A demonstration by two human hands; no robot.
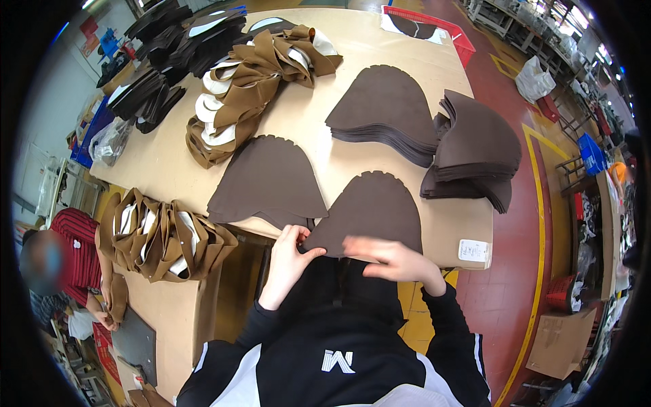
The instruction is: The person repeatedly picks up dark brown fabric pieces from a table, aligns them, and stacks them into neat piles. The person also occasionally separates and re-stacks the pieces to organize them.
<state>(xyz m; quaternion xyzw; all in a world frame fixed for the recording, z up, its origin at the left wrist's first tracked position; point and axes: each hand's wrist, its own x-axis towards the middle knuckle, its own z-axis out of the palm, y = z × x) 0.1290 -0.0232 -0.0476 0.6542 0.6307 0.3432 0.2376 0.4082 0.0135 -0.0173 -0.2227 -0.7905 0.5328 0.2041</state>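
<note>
A dark brown bell-shaped cut piece [374, 211] with a notched curved top lies at the table's near edge, in front of me. My left hand [288, 263] pinches its near left corner between thumb and fingers. Over the near edge of the same piece is my right hand [393, 259], its fingers stretched to the left and partly smeared by motion; I see nothing held in it. Just left of this piece, several matching pieces [270, 178] lie in a loosely fanned pile. A thick stack of the same shape [383, 102] sits farther back.
More dark stacked pieces [478, 139] lean at the table's right side. Brown folded bundles with white parts [237, 102] lie at back left, another bundle [166, 237] at near left. A red basket [461, 44] is at the far edge. A co-worker [74, 258] is at left.
</note>
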